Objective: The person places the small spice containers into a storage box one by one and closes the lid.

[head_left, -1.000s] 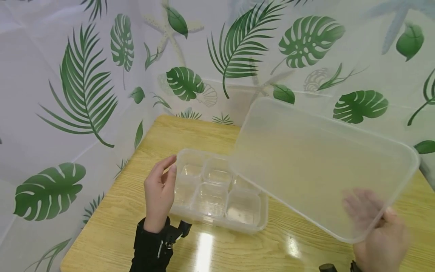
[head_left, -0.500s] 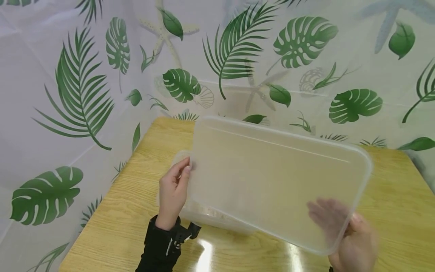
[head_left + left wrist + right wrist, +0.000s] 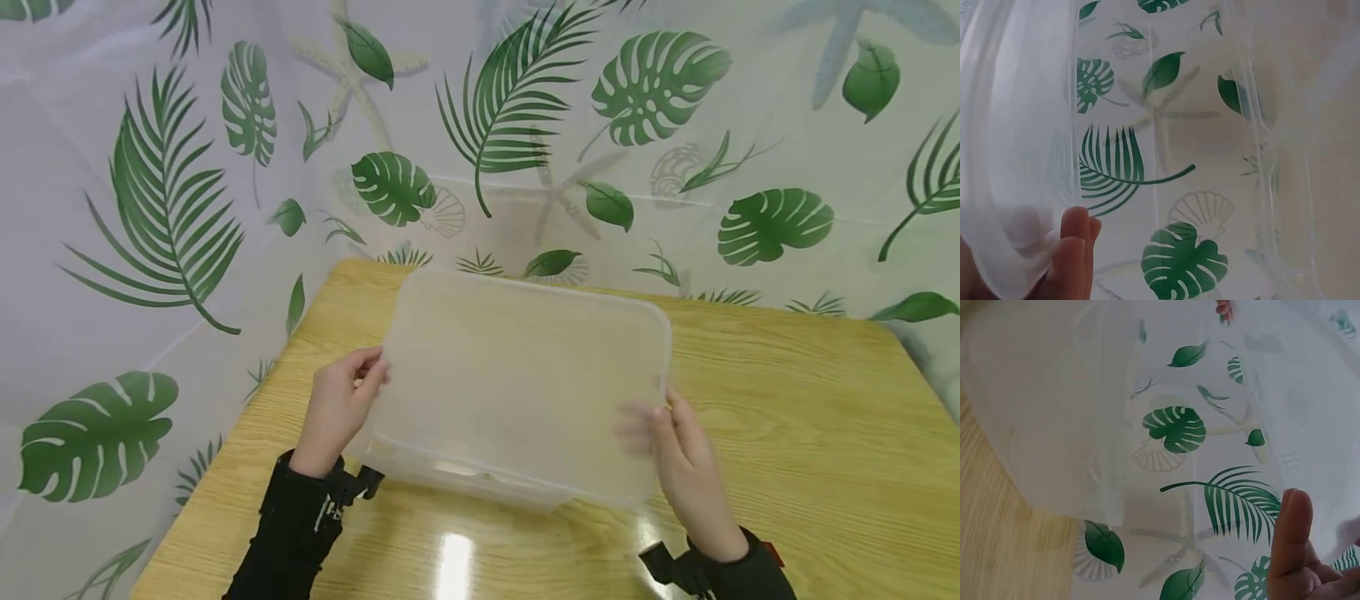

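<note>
A frosted, translucent rectangular lid (image 3: 517, 375) is held tilted above a clear plastic compartment box (image 3: 465, 492), whose front wall shows below it. At the lid's left edge my left hand (image 3: 337, 408) pinches the rim. My right hand (image 3: 686, 458) grips the right edge, thumb in front, with fingers blurred behind the plastic. In the left wrist view the lid (image 3: 1016, 125) and the box (image 3: 1322, 156) stand apart, with a gap between. The right wrist view has the box (image 3: 1035, 419) at left, the lid (image 3: 1316, 419) at right. The box's compartments are mostly hidden under the lid.
The box stands on a yellow wood-grain table (image 3: 810, 433), whose left edge runs diagonally. Behind and to the left hangs a white cloth (image 3: 510, 225) printed with green leaves. Dark wrist cameras are strapped at both sleeves.
The lid has come left and down from the right, over the box. My left hand, earlier at the box's left side, now pinches the lid's left edge. The right hand has moved left with it.
</note>
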A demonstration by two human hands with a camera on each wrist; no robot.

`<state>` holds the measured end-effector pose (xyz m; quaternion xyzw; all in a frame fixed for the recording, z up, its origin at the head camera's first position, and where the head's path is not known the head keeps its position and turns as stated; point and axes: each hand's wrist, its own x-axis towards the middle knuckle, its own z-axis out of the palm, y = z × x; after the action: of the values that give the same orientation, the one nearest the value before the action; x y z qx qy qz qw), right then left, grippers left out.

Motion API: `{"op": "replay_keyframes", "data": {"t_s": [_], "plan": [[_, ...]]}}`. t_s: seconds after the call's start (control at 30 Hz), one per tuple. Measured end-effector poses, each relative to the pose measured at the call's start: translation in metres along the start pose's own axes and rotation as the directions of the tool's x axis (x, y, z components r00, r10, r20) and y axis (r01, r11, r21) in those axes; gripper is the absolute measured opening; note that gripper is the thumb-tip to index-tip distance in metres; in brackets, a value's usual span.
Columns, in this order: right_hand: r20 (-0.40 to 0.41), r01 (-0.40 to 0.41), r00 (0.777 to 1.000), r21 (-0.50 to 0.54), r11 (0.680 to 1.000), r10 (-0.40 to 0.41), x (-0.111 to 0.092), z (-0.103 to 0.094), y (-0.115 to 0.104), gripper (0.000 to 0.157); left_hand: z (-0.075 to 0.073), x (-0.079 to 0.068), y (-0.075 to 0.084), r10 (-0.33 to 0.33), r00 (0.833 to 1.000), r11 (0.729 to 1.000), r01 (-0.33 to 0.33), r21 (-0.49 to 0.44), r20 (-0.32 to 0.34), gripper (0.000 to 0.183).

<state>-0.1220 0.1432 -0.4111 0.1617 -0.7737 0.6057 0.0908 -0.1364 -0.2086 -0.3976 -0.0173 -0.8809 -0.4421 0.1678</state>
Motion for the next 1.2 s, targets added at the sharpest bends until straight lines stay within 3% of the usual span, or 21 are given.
{"op": "replay_keyframes", "data": {"t_s": [0.13, 0.23, 0.4, 0.57, 0.83, 1.2], "plan": [[0.106, -0.032, 0.992, -0.282, 0.959, 0.064, 0.007, 0.005, 0.007, 0.048, -0.012, 0.008, -0.016, -0.091, 0.989, 0.993, 0.081, 0.087, 0.117, 0.031], [0.195, -0.071, 0.969, -0.358, 0.931, 0.149, 0.013, 0.01, 0.011, 0.055, -0.018, 0.011, -0.027, -0.113, 0.97, 0.986, 0.083, 0.145, 0.214, 0.033], [0.306, -0.154, 0.904, -0.42, 0.894, 0.299, 0.02, 0.019, 0.02, 0.066, -0.025, 0.011, -0.042, -0.161, 0.934, 0.976, 0.103, 0.19, 0.319, 0.035], [0.343, -0.151, 0.881, -0.449, 0.881, 0.326, 0.021, 0.027, 0.029, 0.065, -0.024, 0.008, -0.052, -0.216, 0.92, 0.968, 0.16, 0.192, 0.326, 0.035], [0.334, -0.141, 0.879, -0.498, 0.855, 0.339, 0.022, 0.034, 0.036, 0.063, -0.017, 0.004, -0.064, -0.252, 0.918, 0.956, 0.188, 0.225, 0.306, 0.032], [0.308, -0.138, 0.891, -0.517, 0.845, 0.333, 0.026, 0.037, 0.041, 0.061, -0.013, 0.006, -0.065, -0.256, 0.922, 0.953, 0.191, 0.235, 0.29, 0.032]]}}
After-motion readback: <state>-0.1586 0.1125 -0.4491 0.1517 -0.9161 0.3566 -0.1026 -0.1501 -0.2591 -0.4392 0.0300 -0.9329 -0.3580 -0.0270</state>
